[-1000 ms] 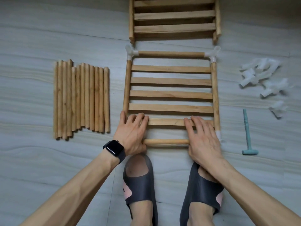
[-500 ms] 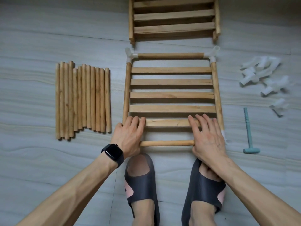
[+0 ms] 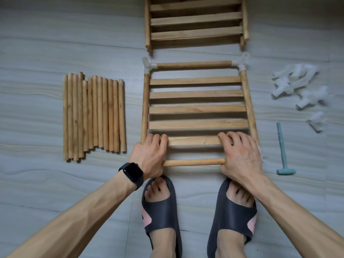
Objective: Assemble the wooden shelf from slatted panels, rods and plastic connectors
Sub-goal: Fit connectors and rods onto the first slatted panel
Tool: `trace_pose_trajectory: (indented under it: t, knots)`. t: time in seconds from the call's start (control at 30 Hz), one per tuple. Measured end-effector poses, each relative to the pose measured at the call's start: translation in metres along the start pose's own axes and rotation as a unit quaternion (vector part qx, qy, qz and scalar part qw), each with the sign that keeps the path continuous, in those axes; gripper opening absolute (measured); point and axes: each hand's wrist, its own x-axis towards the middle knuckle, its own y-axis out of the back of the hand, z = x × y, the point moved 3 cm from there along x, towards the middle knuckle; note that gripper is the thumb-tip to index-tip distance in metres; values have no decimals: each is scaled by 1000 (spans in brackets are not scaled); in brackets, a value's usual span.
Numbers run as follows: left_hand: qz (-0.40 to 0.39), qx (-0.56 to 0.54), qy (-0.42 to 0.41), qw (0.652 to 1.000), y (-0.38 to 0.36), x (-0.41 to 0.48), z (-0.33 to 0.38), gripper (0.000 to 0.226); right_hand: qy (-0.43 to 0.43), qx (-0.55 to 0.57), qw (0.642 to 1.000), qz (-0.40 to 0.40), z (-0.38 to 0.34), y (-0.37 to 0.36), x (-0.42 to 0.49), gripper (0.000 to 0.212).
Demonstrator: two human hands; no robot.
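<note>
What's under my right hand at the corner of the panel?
The right hand covers the right ends of the nearest slat and the near rod. A sliver of white connector shows beside it; whether the rod sits in it is hidden.

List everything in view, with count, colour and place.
loose rods: about twelve, light wood, side by side, left
framed panel: one, light wood, five slats, centre
near rod: one, light wood, along the panel's near edge
corner connectors: two, whitish, on the panel's far corners
panel stack: count unclear, light wood, top centre
loose connectors: pile, count unclear, whitish, right
mallet: one, teal, right, nearer than the pile
floor: grey, wood-grain
slippers: two, dark grey with pink, bottom
watch: one, black, left wrist
left hand: fingers curled over the nearest slat, at the near rod's left end
right hand: same at the right end
</note>
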Motion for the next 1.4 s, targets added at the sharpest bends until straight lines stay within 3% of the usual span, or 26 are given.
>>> trace_pose_trajectory:
  t: [0.07, 0.17, 0.23, 0.47, 0.97, 1.13, 1.4]
  knots:
    - [-3, 10, 8, 1000, -1, 1, 0, 70, 1, 13, 1000, 6, 3, 1, 0, 75]
    - [-30, 46, 1, 999, -3, -3, -1, 100, 4, 38, 999, 15, 9, 3, 1, 74]
    - [-32, 66, 2, 997, -1, -6, -3, 107, 2, 47, 999, 11, 11, 1, 2, 73]
    - [-1, 50, -13, 999, -4, 0, -2, 81, 10, 40, 999, 2, 10, -2, 1, 72]
    - [-9, 55, -23, 998, 2, 10, -12, 73, 15, -2, 1000, -27, 7, 3, 11, 69]
    - [-19, 69, -15, 997, 2, 11, -16, 78, -10, -3, 1000, -16, 6, -4, 5, 89]
    - [-3, 69, -19, 997, -8, 12, -7, 84, 5, -13, 999, -35, 13, -8, 8, 65]
